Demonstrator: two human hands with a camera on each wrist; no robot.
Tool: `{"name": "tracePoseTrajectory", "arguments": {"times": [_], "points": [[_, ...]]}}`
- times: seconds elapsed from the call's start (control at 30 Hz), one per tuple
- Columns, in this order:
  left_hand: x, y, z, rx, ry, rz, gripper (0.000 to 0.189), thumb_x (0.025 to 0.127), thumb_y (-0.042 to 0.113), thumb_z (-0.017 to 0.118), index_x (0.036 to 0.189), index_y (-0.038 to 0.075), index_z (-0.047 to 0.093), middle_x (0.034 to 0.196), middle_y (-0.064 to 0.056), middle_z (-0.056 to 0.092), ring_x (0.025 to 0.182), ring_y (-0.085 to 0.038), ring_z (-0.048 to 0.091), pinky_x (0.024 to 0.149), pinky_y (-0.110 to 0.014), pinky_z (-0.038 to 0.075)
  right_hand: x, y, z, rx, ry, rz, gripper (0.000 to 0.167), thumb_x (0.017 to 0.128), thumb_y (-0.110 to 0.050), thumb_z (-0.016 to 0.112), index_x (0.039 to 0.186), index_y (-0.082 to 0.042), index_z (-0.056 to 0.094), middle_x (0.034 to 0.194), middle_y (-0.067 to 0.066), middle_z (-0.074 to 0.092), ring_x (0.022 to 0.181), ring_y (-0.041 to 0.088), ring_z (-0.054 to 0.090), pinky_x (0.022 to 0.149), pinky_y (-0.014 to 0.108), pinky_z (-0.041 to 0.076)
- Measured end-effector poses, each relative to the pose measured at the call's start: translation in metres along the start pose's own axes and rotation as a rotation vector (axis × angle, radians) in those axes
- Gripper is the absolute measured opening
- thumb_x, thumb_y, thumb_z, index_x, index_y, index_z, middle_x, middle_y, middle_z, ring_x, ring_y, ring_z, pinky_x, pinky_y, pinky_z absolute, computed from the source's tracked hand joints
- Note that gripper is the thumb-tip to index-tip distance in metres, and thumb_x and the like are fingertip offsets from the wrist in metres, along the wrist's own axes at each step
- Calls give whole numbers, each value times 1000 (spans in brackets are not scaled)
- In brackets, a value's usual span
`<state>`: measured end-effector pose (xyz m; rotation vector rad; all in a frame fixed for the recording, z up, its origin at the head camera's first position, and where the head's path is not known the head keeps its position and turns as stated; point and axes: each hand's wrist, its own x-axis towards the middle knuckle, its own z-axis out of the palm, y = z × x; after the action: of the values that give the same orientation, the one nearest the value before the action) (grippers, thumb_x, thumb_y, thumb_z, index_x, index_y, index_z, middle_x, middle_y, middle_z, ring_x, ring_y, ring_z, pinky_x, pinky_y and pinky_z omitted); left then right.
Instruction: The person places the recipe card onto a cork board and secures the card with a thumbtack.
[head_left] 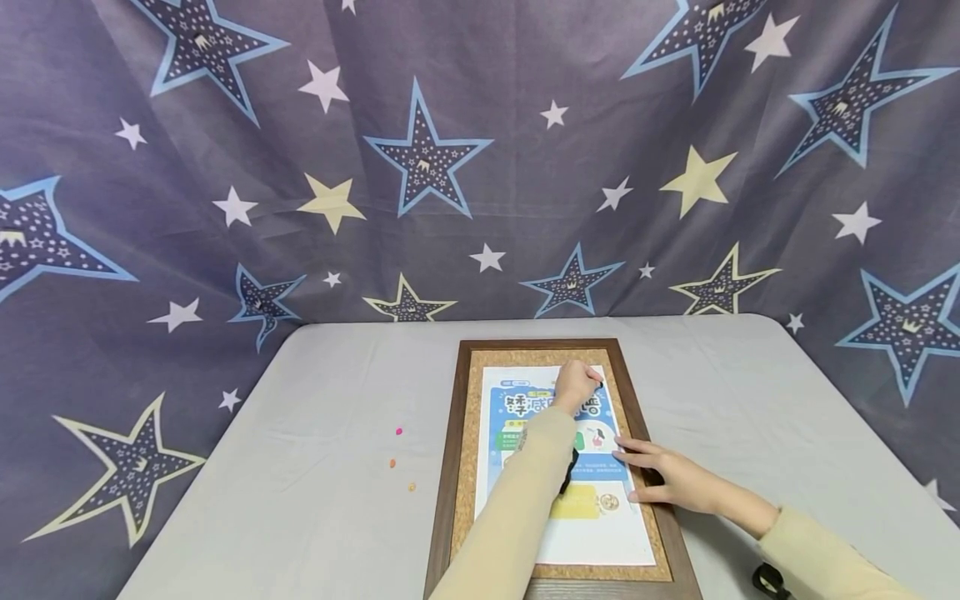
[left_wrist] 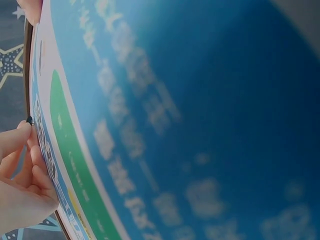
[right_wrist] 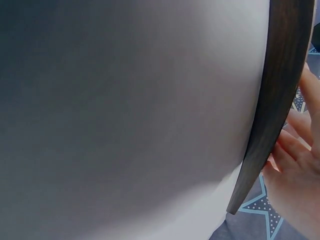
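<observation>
A printed poster (head_left: 525,533) in blue, white and yellow lies on a cork board (head_left: 474,433) with a dark wooden frame (head_left: 450,467). Near the poster's upper right corner, my left hand (head_left: 576,385) pinches a small black pushpin (left_wrist: 29,120) between thumb and fingertips. Whether its point is in the cork cannot be made out. My right hand (head_left: 678,479) lies over the frame's right side, its spread fingers touching the poster's right edge. In the right wrist view, that hand (right_wrist: 295,165) shows beyond the dark frame edge. The left forearm covers part of the poster.
On the pale tabletop (head_left: 322,500) left of the board lie a pink piece (head_left: 399,431), an orange piece (head_left: 392,463) and a yellowish piece (head_left: 412,487), all tiny. A star-patterned curtain (head_left: 517,192) hangs behind the table's back edge.
</observation>
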<state>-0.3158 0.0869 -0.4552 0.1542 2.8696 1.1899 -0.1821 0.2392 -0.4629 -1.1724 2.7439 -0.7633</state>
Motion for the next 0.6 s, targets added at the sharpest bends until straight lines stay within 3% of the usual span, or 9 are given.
{"name": "tracePoseTrajectory", "arguments": {"times": [0.6], "points": [[1,-1,3,96,44,31,6,76,10,67,73,14,72,87,0,67,81,-16,60,72,-25,45,0,0,1,9,0,1,58,81,-35,60,121,5,50,129,25,39,113,43,40,84,48,41]]}}
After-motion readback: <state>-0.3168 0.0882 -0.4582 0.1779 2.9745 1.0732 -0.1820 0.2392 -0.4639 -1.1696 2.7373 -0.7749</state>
